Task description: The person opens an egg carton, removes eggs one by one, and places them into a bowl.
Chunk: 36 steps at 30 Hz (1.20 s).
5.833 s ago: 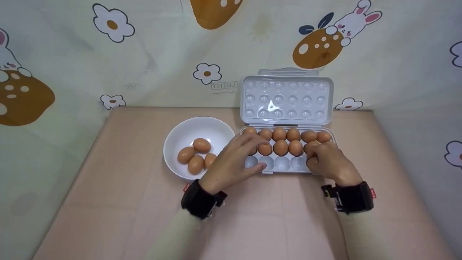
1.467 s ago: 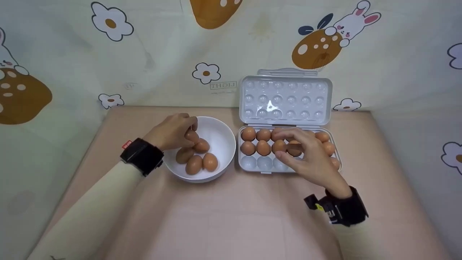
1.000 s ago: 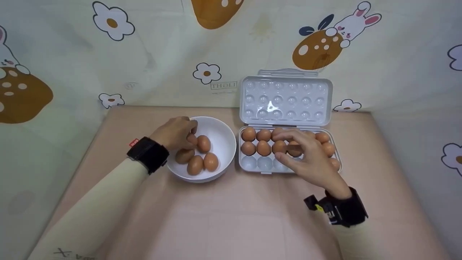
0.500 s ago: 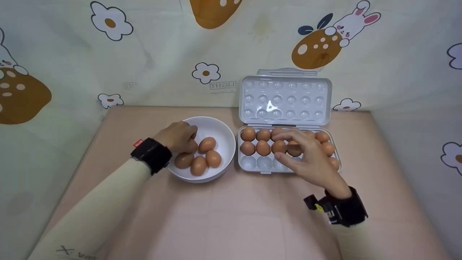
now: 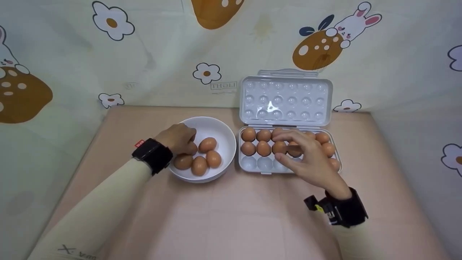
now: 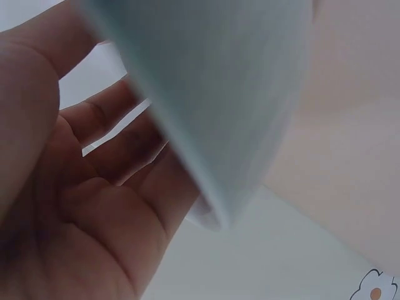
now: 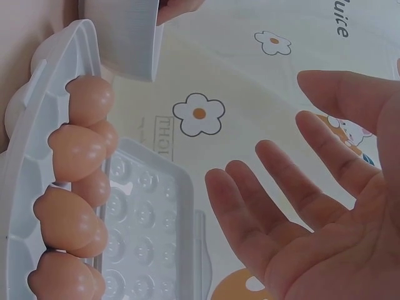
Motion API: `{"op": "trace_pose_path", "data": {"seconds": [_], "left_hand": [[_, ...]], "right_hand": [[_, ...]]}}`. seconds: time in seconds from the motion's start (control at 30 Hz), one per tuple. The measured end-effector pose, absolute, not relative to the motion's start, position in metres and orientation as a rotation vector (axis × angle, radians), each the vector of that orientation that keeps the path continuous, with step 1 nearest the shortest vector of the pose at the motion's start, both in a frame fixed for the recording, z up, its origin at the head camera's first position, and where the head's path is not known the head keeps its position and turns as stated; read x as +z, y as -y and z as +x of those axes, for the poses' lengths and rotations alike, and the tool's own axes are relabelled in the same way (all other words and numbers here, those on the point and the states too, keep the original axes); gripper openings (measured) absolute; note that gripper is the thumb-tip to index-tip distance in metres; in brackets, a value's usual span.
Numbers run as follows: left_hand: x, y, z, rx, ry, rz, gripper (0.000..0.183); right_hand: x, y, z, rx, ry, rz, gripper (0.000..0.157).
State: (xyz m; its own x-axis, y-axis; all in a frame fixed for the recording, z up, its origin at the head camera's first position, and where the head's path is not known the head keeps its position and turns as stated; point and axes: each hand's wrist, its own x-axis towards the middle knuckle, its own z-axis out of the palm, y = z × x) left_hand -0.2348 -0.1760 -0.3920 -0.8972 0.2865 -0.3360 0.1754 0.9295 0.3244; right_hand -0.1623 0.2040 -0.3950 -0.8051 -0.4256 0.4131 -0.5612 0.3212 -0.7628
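In the head view, my left hand reaches into the white bowl, its fingers curled about a brown egg that they partly cover. Several other eggs lie beside it in the bowl. The left wrist view has the bowl's wall in front of the fingertips, hiding the egg. My right hand hovers over the egg box, fingers apart; the right wrist view shows nothing in its palm. Brown eggs fill the box's back rows, and one egg sits front right.
The egg box's dimpled lid stands raised at the back, near the patterned cloth wall. A pinkish cloth covers the table. Bowl and box stand side by side with a narrow gap.
Since 1.5 seconds ago my left hand has lowered with its egg deeper into the bowl, and the other eggs have shifted slightly. Earlier it was beside the box. The right hand has lately kept still.
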Motion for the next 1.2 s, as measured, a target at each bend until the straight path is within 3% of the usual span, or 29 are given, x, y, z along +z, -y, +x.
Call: {"op": "trace_pose_path", "data": {"seconds": [0.4,0.63,0.77,1.2], "left_hand": [[-0.389,0.177,-0.232,0.398,-2.72,0.371,0.016],[-0.382,0.173,-0.23,0.407,-2.685,0.316,0.032],[-0.377,0.168,-0.229,0.392,-2.723,0.405,0.04],[-0.362,0.128,-0.202,0.628,-2.877,0.746,0.036]], "right_hand": [[-0.395,-0.203,-0.161,1.46,2.433,0.923,0.037],[-0.388,-0.205,-0.161,1.433,2.42,0.928,0.035],[-0.385,-0.214,-0.163,1.396,2.4,0.926,0.036],[-0.387,-0.254,-0.164,0.946,2.572,0.79,0.047]]}}
